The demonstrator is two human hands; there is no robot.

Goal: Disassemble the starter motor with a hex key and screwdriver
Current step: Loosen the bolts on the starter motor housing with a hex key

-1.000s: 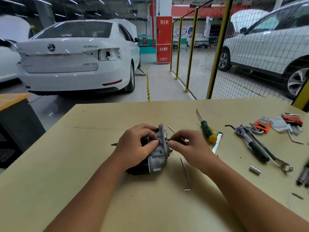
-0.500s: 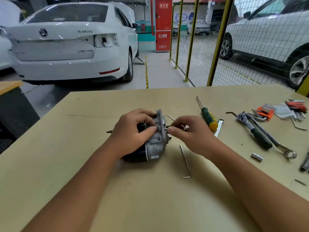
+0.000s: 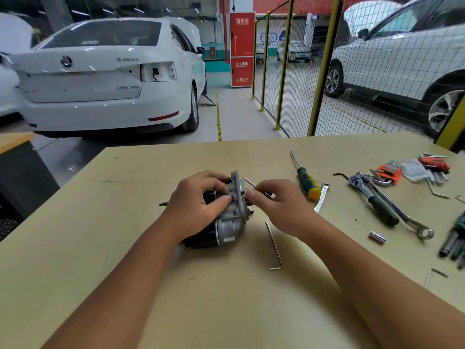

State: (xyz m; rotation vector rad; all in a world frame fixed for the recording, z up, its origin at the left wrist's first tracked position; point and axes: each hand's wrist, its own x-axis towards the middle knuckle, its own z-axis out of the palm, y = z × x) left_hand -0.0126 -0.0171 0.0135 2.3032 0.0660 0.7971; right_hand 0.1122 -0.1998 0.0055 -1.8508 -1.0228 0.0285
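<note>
A: Motor? Starter motor point(image 3: 227, 222) is lying mid-table; my left hand point(image 3: 198, 207) is gripping its black body. It's looking heavy, rigid.

B: I'm pinching a thin hex key point(image 3: 251, 183) with my right hand point(image 3: 279, 206) at the near-right housing.

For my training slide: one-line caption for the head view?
Left hand steadies starter motor while right hand pinches a thin hex key at its housing.
</note>
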